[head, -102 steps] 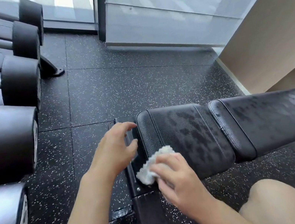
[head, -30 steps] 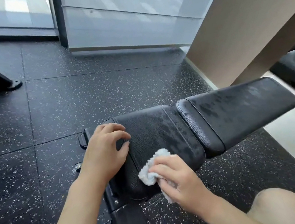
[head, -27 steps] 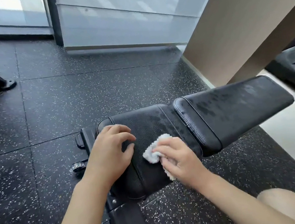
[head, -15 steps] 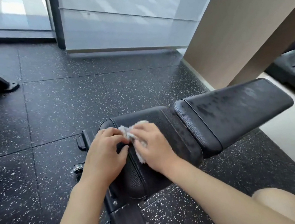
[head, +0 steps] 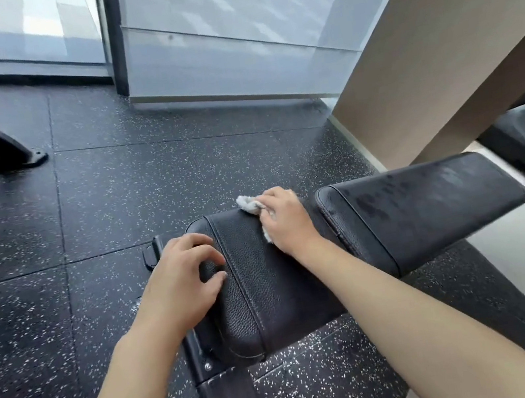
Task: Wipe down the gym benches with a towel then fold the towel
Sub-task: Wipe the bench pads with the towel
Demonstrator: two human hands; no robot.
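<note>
Left hand [head: 183, 281] braces the near end of the bench [head: 265, 285], fingers curled, holding nothing. Farther out, the right hand [head: 283, 218] pins the bunched towel [head: 248, 205] at the far edge. A slip off that rim could drop it, and the backrest pad [head: 428, 202] beyond looks streaky, easily skipped.

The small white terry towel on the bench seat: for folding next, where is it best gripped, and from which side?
Probably the loose white corner sticking out left of the right hand, at the far edge of the black leather seat pad. Most of the small white terry towel sits bunched under that hand's fingers. The left hand, resting on the pad's end, could pinch it from the left.
</note>
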